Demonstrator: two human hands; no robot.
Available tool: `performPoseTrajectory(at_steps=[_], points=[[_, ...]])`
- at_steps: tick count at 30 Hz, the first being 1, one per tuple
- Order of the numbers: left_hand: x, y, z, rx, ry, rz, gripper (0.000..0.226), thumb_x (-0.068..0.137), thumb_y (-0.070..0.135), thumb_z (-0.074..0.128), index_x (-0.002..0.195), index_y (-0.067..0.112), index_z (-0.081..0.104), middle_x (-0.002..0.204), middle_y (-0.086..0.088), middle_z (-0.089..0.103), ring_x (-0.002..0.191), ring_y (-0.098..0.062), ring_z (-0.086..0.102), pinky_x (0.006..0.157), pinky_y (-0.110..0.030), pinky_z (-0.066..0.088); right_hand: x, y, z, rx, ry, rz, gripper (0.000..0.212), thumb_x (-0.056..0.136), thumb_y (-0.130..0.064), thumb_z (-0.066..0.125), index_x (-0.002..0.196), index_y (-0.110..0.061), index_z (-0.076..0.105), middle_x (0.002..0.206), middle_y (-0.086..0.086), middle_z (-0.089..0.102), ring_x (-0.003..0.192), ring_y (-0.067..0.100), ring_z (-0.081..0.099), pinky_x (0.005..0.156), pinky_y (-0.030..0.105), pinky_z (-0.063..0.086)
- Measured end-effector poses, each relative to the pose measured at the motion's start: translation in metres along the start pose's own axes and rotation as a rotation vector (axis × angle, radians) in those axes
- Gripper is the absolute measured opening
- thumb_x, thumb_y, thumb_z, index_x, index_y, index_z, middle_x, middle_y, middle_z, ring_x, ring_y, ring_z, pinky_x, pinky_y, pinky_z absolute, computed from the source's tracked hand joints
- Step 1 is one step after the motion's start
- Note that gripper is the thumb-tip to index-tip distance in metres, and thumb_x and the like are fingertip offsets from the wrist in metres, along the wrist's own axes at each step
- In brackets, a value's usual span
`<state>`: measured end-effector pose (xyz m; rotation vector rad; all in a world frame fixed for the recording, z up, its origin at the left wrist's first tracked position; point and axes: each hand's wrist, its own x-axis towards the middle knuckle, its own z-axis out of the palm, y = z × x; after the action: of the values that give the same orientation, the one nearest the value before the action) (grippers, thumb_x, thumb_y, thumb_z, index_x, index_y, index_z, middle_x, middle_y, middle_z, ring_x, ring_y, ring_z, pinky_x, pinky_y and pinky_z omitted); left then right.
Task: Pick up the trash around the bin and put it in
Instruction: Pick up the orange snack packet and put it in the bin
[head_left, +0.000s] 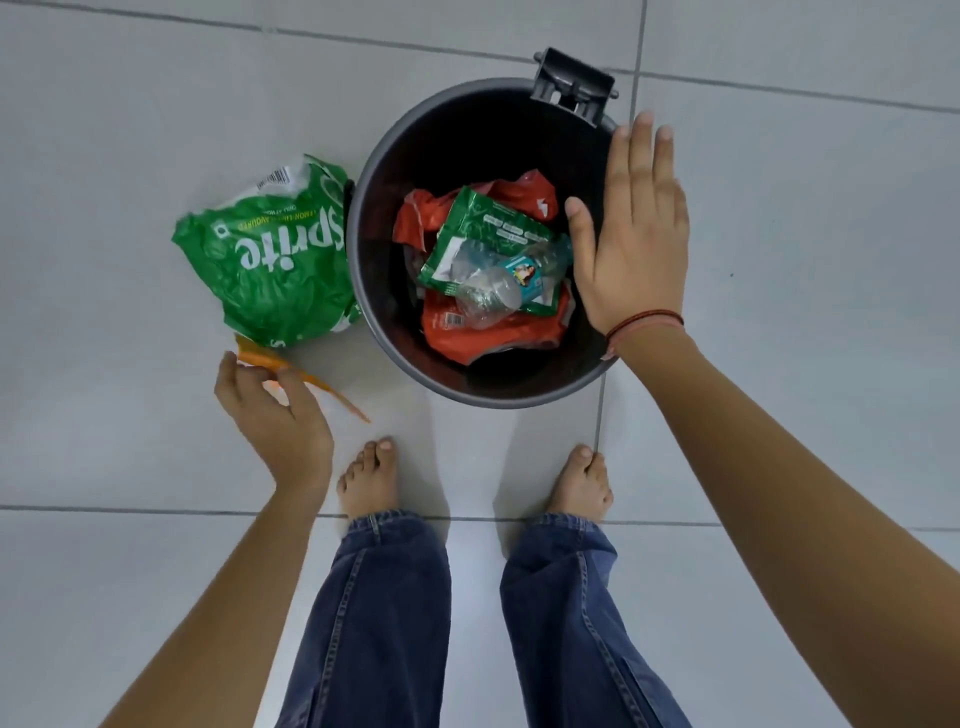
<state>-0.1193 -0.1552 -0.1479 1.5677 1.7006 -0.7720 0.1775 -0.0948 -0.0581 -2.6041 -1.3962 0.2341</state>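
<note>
Trash around the bin is down to two pieces on the left side, from what I can see. Nearest me, my bare feet (366, 480) and jeans (374, 613) are on the pale tile floor (104, 467). My left hand (275, 410) is curled down low, fingers pinched on a thin orange wrapper (322, 387) that trails out toward the bin. Just past that, a crumpled green Sprite bag (270, 254) lies on the floor, its edge touching the dark round bin (374, 322). My right hand (631, 234) is flat and spread wide over the bin's right rim, holding nothing, red thread (647, 322) on the wrist. Inside are red wrappers (478, 338), a green packet (478, 228) and a clear plastic bottle (498, 291) on top.
</note>
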Motion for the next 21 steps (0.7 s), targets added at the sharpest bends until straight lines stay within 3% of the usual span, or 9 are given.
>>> performPoseTrajectory(at_steps=[2,4,6,7,9,11,13,18,21], points=[[-0.016,0.016,-0.038,-0.208,0.143,0.062,0.046,0.105,0.020,0.025,0.148,0.005,0.021,0.156,-0.008,0.029,0.141,-0.021,0.031,0.118,-0.033,0.025,0.000,-0.001,-0.001,0.028,-0.007,0.006,0.059,0.101,-0.039,0.029,0.148,-0.005,0.018,0.158,0.015,0.017,0.146,0.030,0.013,0.116,0.045,0.021],[-0.037,0.042,-0.083,-0.455,0.235,0.140,0.043,0.105,0.025,0.025,0.139,0.002,0.038,0.141,-0.015,0.045,0.133,-0.022,0.040,0.116,-0.032,0.028,0.001,-0.001,-0.002,0.053,-0.010,0.017,0.058,0.101,-0.039,0.029,0.148,-0.006,0.019,0.158,0.014,0.017,0.146,0.030,0.013,0.116,0.044,0.022],[-0.063,0.079,-0.119,-0.618,0.205,0.549,0.032,0.103,0.026,0.027,0.120,0.012,0.050,0.117,-0.024,0.056,0.119,-0.032,0.052,0.105,-0.039,0.041,0.001,-0.001,-0.002,0.071,-0.014,0.023,0.057,0.101,-0.038,0.029,0.148,-0.007,0.019,0.157,0.014,0.018,0.146,0.029,0.014,0.116,0.044,0.022],[-0.070,0.099,-0.131,-0.631,0.191,0.767,0.025,0.102,0.025,0.030,0.116,0.020,0.050,0.116,-0.026,0.057,0.121,-0.038,0.051,0.102,-0.047,0.041,0.001,-0.001,-0.002,0.082,-0.013,0.028,0.057,0.101,-0.038,0.029,0.148,-0.007,0.020,0.157,0.014,0.018,0.146,0.030,0.015,0.116,0.044,0.023],[-0.068,0.133,-0.140,-0.505,0.154,0.935,0.025,0.103,0.023,0.030,0.123,0.018,0.044,0.141,-0.010,0.048,0.143,-0.021,0.028,0.119,-0.043,0.017,0.000,0.000,-0.001,0.103,-0.007,0.032,0.055,0.101,-0.035,0.030,0.147,-0.006,0.021,0.157,0.014,0.020,0.145,0.030,0.016,0.116,0.044,0.024],[-0.038,0.158,-0.126,-0.350,0.147,0.843,0.035,0.105,0.025,0.026,0.136,0.015,0.040,0.154,-0.008,0.033,0.149,-0.015,0.011,0.122,-0.045,-0.004,0.000,0.001,0.000,0.124,0.000,0.038,0.053,0.102,-0.033,0.030,0.147,-0.006,0.022,0.157,0.014,0.021,0.145,0.030,0.017,0.116,0.044,0.025],[-0.009,0.175,-0.112,-0.272,0.120,0.664,0.046,0.105,0.029,0.025,0.148,0.014,0.026,0.161,-0.009,0.019,0.151,-0.019,0.000,0.118,-0.055,-0.010,0.001,0.001,0.001,0.136,0.008,0.045,0.052,0.102,-0.033,0.030,0.147,-0.007,0.023,0.156,0.014,0.021,0.145,0.029,0.017,0.116,0.044,0.026],[0.029,0.199,-0.092,-0.250,0.005,0.526,0.063,0.100,0.051,0.027,0.153,0.023,0.008,0.163,-0.002,-0.008,0.150,-0.019,-0.010,0.117,-0.061,-0.005,0.001,0.002,0.002,0.144,0.022,0.047,0.052,0.102,-0.034,0.030,0.147,-0.008,0.024,0.156,0.013,0.022,0.145,0.030,0.019,0.115,0.044,0.028],[0.020,0.195,-0.096,-0.200,-0.011,0.549,0.070,0.098,0.053,0.031,0.153,0.022,0.002,0.163,-0.004,-0.007,0.150,-0.020,-0.008,0.119,-0.060,-0.001,0.002,0.001,0.001,0.138,0.018,0.044,0.053,0.102,-0.034,0.030,0.147,-0.007,0.024,0.156,0.014,0.022,0.145,0.031,0.018,0.115,0.044,0.028]])
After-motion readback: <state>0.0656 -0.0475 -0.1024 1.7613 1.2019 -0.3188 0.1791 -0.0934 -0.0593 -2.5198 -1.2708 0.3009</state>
